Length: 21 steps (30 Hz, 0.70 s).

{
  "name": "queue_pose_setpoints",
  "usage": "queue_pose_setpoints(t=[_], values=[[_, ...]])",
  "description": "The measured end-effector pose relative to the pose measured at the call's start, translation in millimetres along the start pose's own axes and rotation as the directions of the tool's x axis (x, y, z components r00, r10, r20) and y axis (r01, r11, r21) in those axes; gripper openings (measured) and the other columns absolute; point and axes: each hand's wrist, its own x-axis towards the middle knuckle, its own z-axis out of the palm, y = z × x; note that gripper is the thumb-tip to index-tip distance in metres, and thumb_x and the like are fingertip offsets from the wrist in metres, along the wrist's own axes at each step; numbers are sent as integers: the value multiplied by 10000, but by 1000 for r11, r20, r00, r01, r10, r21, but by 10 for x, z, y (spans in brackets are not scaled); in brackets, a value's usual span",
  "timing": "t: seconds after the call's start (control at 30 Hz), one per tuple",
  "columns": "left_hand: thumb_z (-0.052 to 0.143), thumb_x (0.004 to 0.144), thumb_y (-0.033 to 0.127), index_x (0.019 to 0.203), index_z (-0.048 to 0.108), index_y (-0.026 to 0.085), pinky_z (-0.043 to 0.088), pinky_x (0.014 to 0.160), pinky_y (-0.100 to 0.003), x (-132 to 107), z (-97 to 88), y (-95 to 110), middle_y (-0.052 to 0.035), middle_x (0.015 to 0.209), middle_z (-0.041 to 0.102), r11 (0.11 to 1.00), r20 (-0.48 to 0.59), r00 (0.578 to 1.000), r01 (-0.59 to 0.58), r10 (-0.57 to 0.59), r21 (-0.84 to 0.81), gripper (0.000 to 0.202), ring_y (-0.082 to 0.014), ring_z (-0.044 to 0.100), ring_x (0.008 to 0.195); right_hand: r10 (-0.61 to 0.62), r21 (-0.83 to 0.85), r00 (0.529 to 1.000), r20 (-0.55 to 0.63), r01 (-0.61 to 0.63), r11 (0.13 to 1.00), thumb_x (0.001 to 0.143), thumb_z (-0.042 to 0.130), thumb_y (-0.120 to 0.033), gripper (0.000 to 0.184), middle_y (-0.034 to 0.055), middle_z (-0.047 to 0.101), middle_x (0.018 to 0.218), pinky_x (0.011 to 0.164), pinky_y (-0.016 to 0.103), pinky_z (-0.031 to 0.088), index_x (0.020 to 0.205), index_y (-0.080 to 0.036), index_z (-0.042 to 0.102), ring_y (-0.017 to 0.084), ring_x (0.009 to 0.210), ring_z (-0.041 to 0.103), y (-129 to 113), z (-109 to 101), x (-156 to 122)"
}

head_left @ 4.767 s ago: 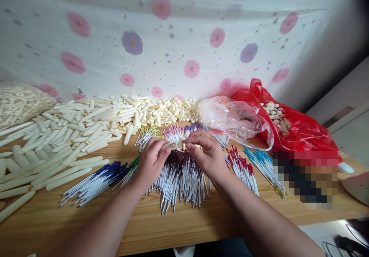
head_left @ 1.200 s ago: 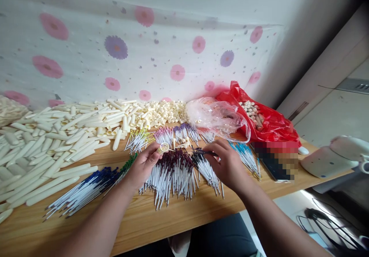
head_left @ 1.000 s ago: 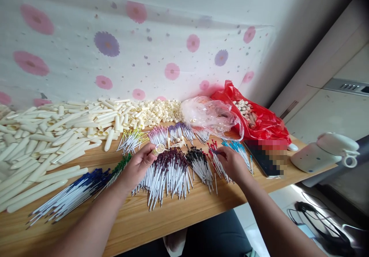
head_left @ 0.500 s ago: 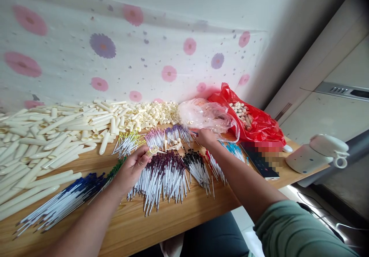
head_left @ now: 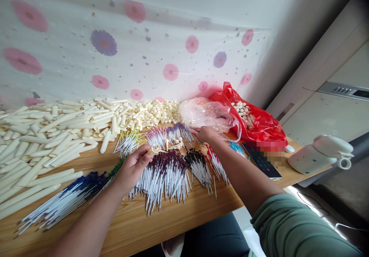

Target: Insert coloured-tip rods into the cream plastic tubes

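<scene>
My left hand (head_left: 138,161) is closed in a pinch on a short cream pen barrel (head_left: 155,149), whose round end faces up toward me. Just below it lies a dense heap of white pen refills with maroon tops (head_left: 167,172). My right hand (head_left: 206,134) reaches to the back, its fingers bent and mostly hidden behind the hand. It is near the purple-topped refills (head_left: 181,133) and the clear plastic bag (head_left: 198,112); a bit of blue shows by its fingertips. A few small cream parts (head_left: 176,145) lie between my hands.
Cream pen tubes (head_left: 63,130) and short cream pieces (head_left: 155,112) are heaped back left. Blue-topped (head_left: 77,191), black-topped (head_left: 197,162) and red-topped refills (head_left: 216,161) lie in front. A red bag (head_left: 259,128), a dark flat device (head_left: 261,159) and a white bottle (head_left: 317,155) stand right.
The view has shifted slightly. My left hand still holds the pen barrel, its round end turned a little more toward me. My right hand stays in nearly the same place at the back.
</scene>
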Motion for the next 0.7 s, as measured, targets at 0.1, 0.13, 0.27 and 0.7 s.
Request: queue_pose_setpoints(t=[0.1,0.13,0.27,0.7], values=[[543,752,658,884,611,225,458,736,-335,3,-4,-8,-38,775,589,1000,-8,1000,-1,1,20,458,-207,533,756,-31,30,999,15,31,999,911,535,-348,286,73,593,1141,839,384,519,1120,-158,579,199,981,599,50,-41,-51],[539,750,665,874,609,226,460,737,-339,5,-5,-14,-38,769,587,1000,-6,1000,-4,4,27,462,-210,533,756,-50,43,999,19,49,998,910,538,-349,285,72,594,1138,838,382,519,1115,-156,582,201,980,600,66,-57,-80],[526,752,675,861,607,214,459,761,-343,11,9,7,-37,760,576,1000,12,1000,5,-5,19,480,-209,530,767,-173,130,985,11,171,977,904,547,-352,287,65,600,1115,812,376,526,1100,-145,584,195,952,606,120,-110,-232],[736,704,434,780,615,166,353,523,-227,-8,176,271,11,660,542,982,7,999,54,-53,-183,303,-91,445,550,-498,795,807,-317,512,324,797,529,-384,223,-64,420,568,478,200,306,783,-161,534,64,482,348,-600,-165,-1054]])
